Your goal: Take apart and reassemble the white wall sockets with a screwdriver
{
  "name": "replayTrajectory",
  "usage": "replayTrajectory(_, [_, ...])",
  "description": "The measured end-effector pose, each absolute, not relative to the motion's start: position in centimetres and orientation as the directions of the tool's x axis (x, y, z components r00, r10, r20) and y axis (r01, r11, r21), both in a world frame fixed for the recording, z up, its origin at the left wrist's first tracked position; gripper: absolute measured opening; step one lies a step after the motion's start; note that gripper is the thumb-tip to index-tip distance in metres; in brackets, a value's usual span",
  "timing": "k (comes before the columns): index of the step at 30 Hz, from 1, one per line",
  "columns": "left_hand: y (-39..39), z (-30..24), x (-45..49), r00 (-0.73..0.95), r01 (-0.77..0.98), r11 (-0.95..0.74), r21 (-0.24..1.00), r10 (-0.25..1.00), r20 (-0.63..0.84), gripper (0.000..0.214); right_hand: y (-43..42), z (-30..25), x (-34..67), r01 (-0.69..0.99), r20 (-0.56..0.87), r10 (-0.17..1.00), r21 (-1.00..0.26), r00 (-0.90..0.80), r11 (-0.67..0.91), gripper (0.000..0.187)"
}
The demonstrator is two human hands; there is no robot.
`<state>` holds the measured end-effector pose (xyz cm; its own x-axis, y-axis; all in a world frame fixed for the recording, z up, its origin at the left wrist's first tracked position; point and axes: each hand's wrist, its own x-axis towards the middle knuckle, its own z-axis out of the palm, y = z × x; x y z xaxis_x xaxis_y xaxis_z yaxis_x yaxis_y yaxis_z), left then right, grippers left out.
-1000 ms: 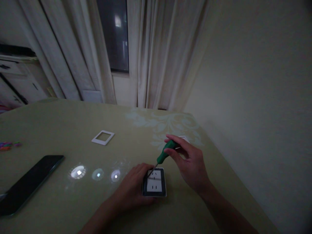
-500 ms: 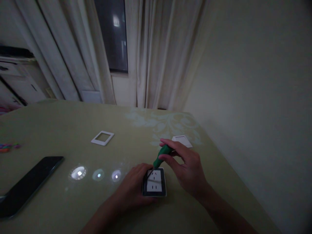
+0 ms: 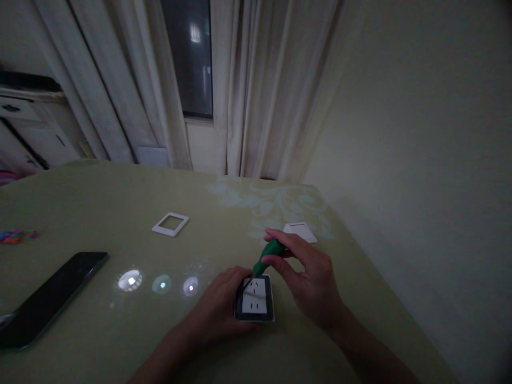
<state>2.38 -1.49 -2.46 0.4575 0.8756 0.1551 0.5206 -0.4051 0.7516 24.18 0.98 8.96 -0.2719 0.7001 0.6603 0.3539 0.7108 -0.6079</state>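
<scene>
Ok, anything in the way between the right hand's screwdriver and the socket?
Nothing visible. The right hand grips the green screwdriver, which slants down over the left side of the socket. The left hand holds that side, close by; whether the tip touches can't be told.

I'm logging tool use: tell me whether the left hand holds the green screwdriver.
No, the right hand holds the green screwdriver, while the left hand holds the socket.

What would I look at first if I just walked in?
Probably the bright green screwdriver in the right hand, slanting down to the socket that the left hand holds. Next, maybe, the long black slab at far left, and the white square frame lying beyond the hands.
</scene>
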Motion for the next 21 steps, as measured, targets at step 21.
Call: replayTrajectory(21, [-1.49,-2.75,2.32,0.45,0.522,-0.418,0.743,0.875,0.176,0.079,0.78,9.17,24.31,0.343,0.659,0.688,-0.598,-0.303,0.724,0.041])
